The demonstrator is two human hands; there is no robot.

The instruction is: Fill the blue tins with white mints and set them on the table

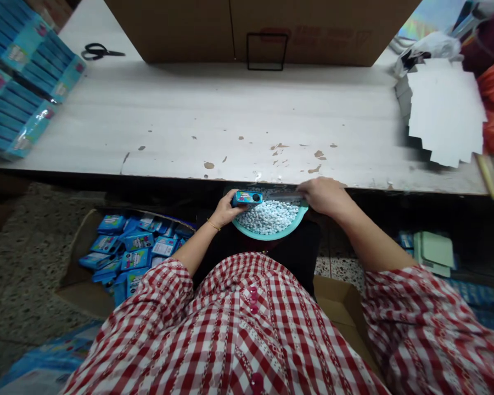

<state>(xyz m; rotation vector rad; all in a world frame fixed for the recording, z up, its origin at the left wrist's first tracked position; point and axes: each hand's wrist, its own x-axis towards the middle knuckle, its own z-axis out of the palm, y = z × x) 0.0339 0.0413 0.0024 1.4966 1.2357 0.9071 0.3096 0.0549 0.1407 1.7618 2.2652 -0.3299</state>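
A turquoise bowl (267, 236) full of small pale pellets (271, 218) sits at my lap, just below the table's front edge. My left hand (227, 211) is wrapped round a small blue box (247, 198) over the bowl's left side. A dark round spot shows near the box's right end. Over the bowl's right rim, my right hand (323, 195) is closed on a thin translucent tool (286, 195) that points left toward the box. The far end of that tool is blurred.
An open carton (80, 263) of blue boxes (135, 259) stands at lower left. On the white table (230, 115) are black scissors (101, 52), wrapped blue packs (24, 71), a large cardboard box (197, 33) and stacked white card (444, 112). Another carton (340, 299) is at lower right.
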